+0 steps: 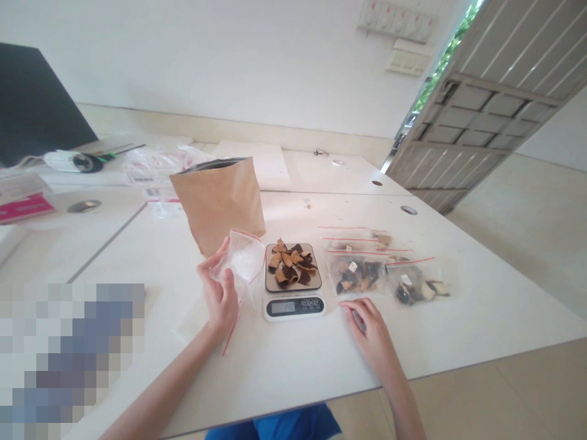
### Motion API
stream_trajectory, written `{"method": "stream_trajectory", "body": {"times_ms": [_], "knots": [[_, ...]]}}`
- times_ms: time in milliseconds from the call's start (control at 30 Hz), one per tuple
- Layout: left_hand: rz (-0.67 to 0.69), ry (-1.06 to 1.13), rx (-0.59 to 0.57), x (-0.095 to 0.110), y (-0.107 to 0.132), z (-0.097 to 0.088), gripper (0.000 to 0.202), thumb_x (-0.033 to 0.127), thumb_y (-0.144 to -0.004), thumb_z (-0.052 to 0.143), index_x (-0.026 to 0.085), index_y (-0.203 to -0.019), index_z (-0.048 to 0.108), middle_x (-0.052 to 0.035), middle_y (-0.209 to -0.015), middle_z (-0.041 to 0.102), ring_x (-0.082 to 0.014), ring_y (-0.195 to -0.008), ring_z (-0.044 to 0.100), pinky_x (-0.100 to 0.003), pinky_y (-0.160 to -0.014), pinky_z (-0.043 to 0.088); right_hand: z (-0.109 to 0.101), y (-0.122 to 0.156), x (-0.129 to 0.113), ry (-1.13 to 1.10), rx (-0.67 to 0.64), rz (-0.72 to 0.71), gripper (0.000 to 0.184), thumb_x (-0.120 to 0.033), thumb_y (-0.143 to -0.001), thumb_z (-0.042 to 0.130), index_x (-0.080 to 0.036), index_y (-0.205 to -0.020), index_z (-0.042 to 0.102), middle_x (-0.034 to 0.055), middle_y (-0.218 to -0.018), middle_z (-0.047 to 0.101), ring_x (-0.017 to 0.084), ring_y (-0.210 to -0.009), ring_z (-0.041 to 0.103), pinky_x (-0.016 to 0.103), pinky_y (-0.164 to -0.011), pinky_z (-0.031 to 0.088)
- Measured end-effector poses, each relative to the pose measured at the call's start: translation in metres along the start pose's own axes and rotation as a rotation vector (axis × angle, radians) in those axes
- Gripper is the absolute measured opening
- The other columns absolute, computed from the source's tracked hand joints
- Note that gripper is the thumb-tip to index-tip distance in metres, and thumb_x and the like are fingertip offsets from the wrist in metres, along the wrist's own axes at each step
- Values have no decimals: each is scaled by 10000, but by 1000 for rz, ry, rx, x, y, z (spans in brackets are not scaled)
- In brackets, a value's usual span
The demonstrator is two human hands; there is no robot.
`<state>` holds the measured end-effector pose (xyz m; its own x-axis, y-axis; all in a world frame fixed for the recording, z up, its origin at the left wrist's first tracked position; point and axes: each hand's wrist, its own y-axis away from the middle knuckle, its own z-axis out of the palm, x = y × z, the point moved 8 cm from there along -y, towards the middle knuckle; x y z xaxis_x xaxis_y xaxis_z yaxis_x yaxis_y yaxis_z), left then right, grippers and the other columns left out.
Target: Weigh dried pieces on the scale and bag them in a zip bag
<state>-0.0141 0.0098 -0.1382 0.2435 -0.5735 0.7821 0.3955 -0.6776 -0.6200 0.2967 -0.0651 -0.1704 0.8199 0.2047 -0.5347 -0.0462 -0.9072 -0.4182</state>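
Head view: I see both hands low on the white table [458, 318].
Left hand [220, 293]: pinching an empty clear zip bag with red seal strip [241, 260], held just left of the scale.
Right hand [369, 330]: spread flat on the table, holding nothing, just below the filled bags.
Small silver digital kitchen scale [294, 287]: between my hands, nearer the left; dried brown-black pieces [292, 266] piled on its plate.
Filled clear zip bags [355, 272]: right of the scale.
Brown paper pouch [219, 201]: upright behind the bag.
Writing: scale display unreadable; no labels legible.
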Motion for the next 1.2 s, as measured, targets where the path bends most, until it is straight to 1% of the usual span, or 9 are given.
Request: {"method": "stream_trajectory", "body": {"times_ms": [167, 333, 500, 600, 733, 833, 967, 1100, 1200], "knots": [[-24, 4, 21, 1, 0, -1, 313, 487, -910, 455, 211, -1058, 456, -140, -1208, 639, -233, -1194, 567, -399, -985, 439, 3, 0, 3, -17, -30, 26, 235, -274, -919, 433, -189, -914, 652, 85, -861, 629, 216, -816, 640, 364, -740, 534], [-34, 20, 8, -3, 1, -1, 322, 490, -911, 456, 209, -1068, 449, -148, -1245, 621, -227, -1215, 551, -395, -998, 421, 3, 1, 5, -24, -39, 40, 235, -283, -924, 432, -190, -926, 647, 87, -876, 624, 221, -831, 633, 378, -755, 526], [-12, 25, 7, -5, 1, 0, 321, 486, -916, 447, 210, -1081, 442, -157, -1291, 595, -220, -1239, 533, -394, -1013, 407, 3, 0, 2, -1, -16, 3, 215, -262, -916, 444, -206, -929, 651, 81, -873, 630, 230, -846, 632, 398, -774, 521], [-2, 12, -6, -4, 1, 1, 324, 487, -919, 439, 207, -1082, 438, -167, -1315, 575, -226, -1247, 525, -404, -1015, 404, 0, -4, -8, -23, 34, -35, 214, -234, -912, 447, -215, -985, 647, 86, -927, 618, 224, -899, 627, 387, -802, 523], [-6, -31, -24, -4, 2, 2, 339, 498, -920, 428, 203, -1089, 432, -166, -1291, 585, -230, -1225, 540, -411, -996, 422, -8, -16, -31, -114, 126, -62, 224, -231, -927, 451, -227, -1084, 610, 91, -1025, 581, 202, -981, 604, 357, -843, 523], [-22, -14, -65, -9, 3, 5, 362, 518, -915, 423, 206, -1099, 414, -165, -1302, 570, -239, -1243, 524, -433, -1017, 406, -9, -33, -48, -207, 135, -82, 231, -255, -933, 458, -241, -1133, 573, 94, -1097, 557, 189, -1009, 585, 334, -832, 533], [-41, 37, -131, -14, 4, 12, 360, 504, -920, 423, 208, -1122, 389, -179, -1368, 514, -244, -1309, 457, -467, -1074, 341, 4, -61, -55, -281, 52, -90, 275, -307, -950, 414, -235, -1201, 502, 118, -1200, 520, 214, -1163, 525, 400, -961, 489], [-92, 18, -130, -18, 3, 15, 360, 502, -919, 424, 211, -1127, 385, -188, -1400, 485, -238, -1297, 471, -452, -1061, 364, 34, -81, -58, -194, -166, -156, 410, -370, -933, 438, -215, -1310, 396, 166, -1371, 403, 258, -1367, 343, 490, -1120, 323], [-102, -2, -108, -17, 1, 14, 375, 531, -908, 420, 210, -1100, 392, -197, -1375, 507, -243, -1267, 501, -451, -1039, 391, 51, -87, -60, -132, -270, -200, 508, -408, -929, 437, -201, -1376, 314, 192, -1459, 304, 267, -1420, 249, 506, -1142, 282]]}}
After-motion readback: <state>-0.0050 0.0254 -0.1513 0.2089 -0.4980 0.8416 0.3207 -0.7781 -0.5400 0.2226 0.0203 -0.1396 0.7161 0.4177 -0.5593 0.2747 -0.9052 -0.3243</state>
